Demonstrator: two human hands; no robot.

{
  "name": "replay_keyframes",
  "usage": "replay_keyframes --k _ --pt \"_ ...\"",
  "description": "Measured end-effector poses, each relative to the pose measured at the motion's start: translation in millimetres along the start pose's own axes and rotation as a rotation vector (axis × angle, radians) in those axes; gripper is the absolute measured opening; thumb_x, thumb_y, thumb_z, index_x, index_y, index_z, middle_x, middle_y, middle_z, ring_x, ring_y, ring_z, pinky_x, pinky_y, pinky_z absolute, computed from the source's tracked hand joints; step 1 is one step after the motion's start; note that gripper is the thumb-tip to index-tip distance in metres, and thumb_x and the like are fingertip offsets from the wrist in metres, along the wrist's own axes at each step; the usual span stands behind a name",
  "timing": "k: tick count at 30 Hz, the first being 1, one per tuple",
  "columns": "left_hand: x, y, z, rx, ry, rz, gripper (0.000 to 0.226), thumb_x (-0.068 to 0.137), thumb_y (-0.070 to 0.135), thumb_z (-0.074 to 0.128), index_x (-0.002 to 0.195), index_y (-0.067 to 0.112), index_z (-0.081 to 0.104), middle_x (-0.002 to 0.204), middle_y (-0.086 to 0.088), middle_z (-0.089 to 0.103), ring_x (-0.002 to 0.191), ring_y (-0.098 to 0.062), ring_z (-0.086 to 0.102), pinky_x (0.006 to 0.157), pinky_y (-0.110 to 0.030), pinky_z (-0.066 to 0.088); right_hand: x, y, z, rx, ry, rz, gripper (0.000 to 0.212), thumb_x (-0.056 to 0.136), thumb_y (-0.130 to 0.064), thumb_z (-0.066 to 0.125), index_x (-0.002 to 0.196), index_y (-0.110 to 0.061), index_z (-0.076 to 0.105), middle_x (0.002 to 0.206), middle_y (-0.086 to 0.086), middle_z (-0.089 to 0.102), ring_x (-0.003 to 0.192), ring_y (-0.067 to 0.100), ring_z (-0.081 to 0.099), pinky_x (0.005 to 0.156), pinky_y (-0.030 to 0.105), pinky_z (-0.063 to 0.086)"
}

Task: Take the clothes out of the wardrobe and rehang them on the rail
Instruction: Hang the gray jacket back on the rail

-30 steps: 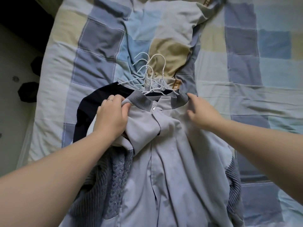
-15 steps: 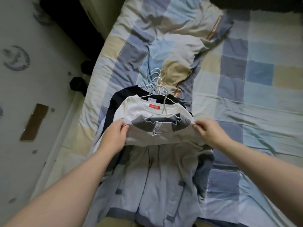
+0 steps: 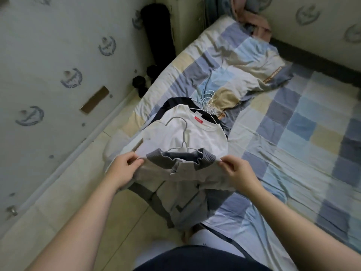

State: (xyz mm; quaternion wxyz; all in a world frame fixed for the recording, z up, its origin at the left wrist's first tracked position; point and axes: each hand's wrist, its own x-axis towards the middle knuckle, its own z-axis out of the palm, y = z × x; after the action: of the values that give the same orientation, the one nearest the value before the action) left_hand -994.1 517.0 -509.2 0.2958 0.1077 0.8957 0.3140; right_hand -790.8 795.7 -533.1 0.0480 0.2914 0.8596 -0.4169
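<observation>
A: Grey cloth, ribbed at the collar: a grey jacket (image 3: 185,178) on a grey wire hanger (image 3: 183,142), hook turned up and to the left.

B: Held how?

A: Pinched at both shoulders. On one side, caught between thumb and curled fingers of the left hand (image 3: 125,169). On the other, gripped the same way by the right hand (image 3: 237,171), just beside the ribbed collar.

B: And where, exactly?

A: Over the near left edge of the bed, spread between the two hands. Collar and hanger hook overlapping the lower part of a white T-shirt (image 3: 195,132). Lower half hanging off the mattress edge above the floor tiles (image 3: 88,192). Lifted clear of the T-shirt or resting on it: cannot tell.

B: Anything under the T-shirt?

A: Yes, a dark garment (image 3: 172,103), showing only as a navy band along the far left side. Also a red label (image 3: 198,119) inside the T-shirt's neckline. Beyond both necklines, a cluster of white hangers (image 3: 208,98), hooks fanned out on the bedding.

B: Bedding of what sort?

A: Patchwork quilt (image 3: 293,124) in blue, grey, cream and tan squares, rumpled toward the far end and flatter on the right.

B: And off the bed?

A: To the left, a pale wall (image 3: 58,55) stamped with grey wreath-like emblems. At its foot, near the far corner of the mattress, black dumbbells (image 3: 139,84) on the floor.
</observation>
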Motion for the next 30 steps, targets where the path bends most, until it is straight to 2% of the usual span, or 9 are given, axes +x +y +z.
replay_keyframes --k 3,5,7,11,16,19,23,27,30 --pt "-58.9 -20.6 -17.5 -0.132 0.122 -0.041 0.009 0.094 0.013 0.067 0.089 0.006 0.071 0.084 -0.007 0.066 0.074 -0.015 0.055 0.063 -0.018 0.041 -27.7 -28.4 4.8 -0.021 -0.018 -0.094 0.015 0.097 -0.021 0.058 0.103 -0.016 0.071 0.096 -0.003 0.069 0.09 0.016 0.06 0.081 0.035 0.05" --pt "-99.1 -39.9 -26.8 -0.23 0.214 -0.059 0.006 0.091 0.008 0.069 0.086 0.01 0.072 0.083 -0.005 0.066 0.074 -0.013 0.055 0.062 -0.013 0.042 -46.9 -45.5 12.2 -0.019 -0.022 -0.161 0.013 0.096 -0.023 0.058 0.1 -0.018 0.071 0.094 -0.004 0.068 0.089 0.015 0.06 0.078 0.032 0.049" --pt "-139.5 -62.1 -35.0 -0.313 0.291 -0.066 0.012 0.089 0.007 0.07 0.082 0.016 0.072 0.082 -0.001 0.068 0.075 -0.012 0.058 0.065 -0.015 0.044 -69.0 -62.8 22.7 -0.025 -0.02 -0.237 0.011 0.096 -0.023 0.06 0.097 -0.02 0.07 0.091 -0.006 0.067 0.089 0.015 0.06 0.075 0.027 0.045" --pt "-221.0 -111.2 -49.2 -0.394 0.387 -0.073 0.013 0.088 0.009 0.072 0.082 0.02 0.074 0.08 0.004 0.073 0.079 -0.014 0.064 0.07 -0.025 0.049 -123.4 -96.6 45.3 -0.022 -0.011 -0.38 0.012 0.095 -0.021 0.061 0.099 -0.019 0.072 0.092 -0.011 0.067 0.09 0.01 0.06 0.082 0.028 0.048" --pt "-333.4 -159.5 -51.1 -0.44 0.533 -0.054 0.011 0.09 0.011 0.07 0.085 0.02 0.072 0.084 0.003 0.071 0.08 -0.008 0.062 0.067 -0.021 0.047 -213.6 -126.4 80.2 -0.003 -0.023 -0.493 0.01 0.094 -0.019 0.062 0.096 -0.026 0.069 0.086 -0.024 0.059 0.083 -0.01 0.054 0.076 0.009 0.04" --pt "-389.6 -188.2 -43.8 -0.463 0.635 -0.036 0.01 0.09 0.013 0.07 0.085 0.022 0.071 0.087 0.003 0.071 0.081 -0.006 0.063 0.069 -0.023 0.048 -259.2 -133.3 101.1 0.002 -0.012 -0.54 0.01 0.093 -0.019 0.064 0.096 -0.025 0.072 0.086 -0.017 0.064 0.083 -0.001 0.057 0.075 0.013 0.041" --pt "-448.8 -215.2 -34.0 -0.468 0.721 -0.062 0.005 0.09 0.018 0.071 0.092 0.023 0.072 0.093 0.004 0.07 0.089 -0.01 0.062 0.075 -0.027 0.049 -308.0 -140.6 116.2 0.017 -0.055 -0.566 0.014 0.093 -0.018 0.063 0.093 -0.032 0.066 0.088 -0.016 0.064 0.087 0.006 0.059 0.075 0.007 0.038" --pt "-515.8 -232.5 -29.7 -0.485 0.828 -0.067 0.009 0.089 0.016 0.072 0.089 0.025 0.071 0.092 0.006 0.07 0.089 -0.007 0.063 0.076 -0.022 0.047 -357.9 -151.7 125.3 0.003 -0.102 -0.626 0.011 0.094 -0.019 0.062 0.099 -0.024 0.071 0.093 -0.009 0.066 0.091 0.012 0.059 0.084 0.025 0.046" --pt "-566.7 -237.1 -24.1 -0.473 0.914 -0.06 0.015 0.09 0.016 0.071 0.086 0.03 0.068 0.091 0.009 0.069 0.089 -0.006 0.062 0.075 -0.02 0.045 -390.2 -161.9 130.4 -0.007 -0.127 -0.701 0.012 0.094 -0.019 0.062 0.101 -0.021 0.071 0.094 -0.008 0.067 0.094 0.013 0.06 0.087 0.028 0.046"
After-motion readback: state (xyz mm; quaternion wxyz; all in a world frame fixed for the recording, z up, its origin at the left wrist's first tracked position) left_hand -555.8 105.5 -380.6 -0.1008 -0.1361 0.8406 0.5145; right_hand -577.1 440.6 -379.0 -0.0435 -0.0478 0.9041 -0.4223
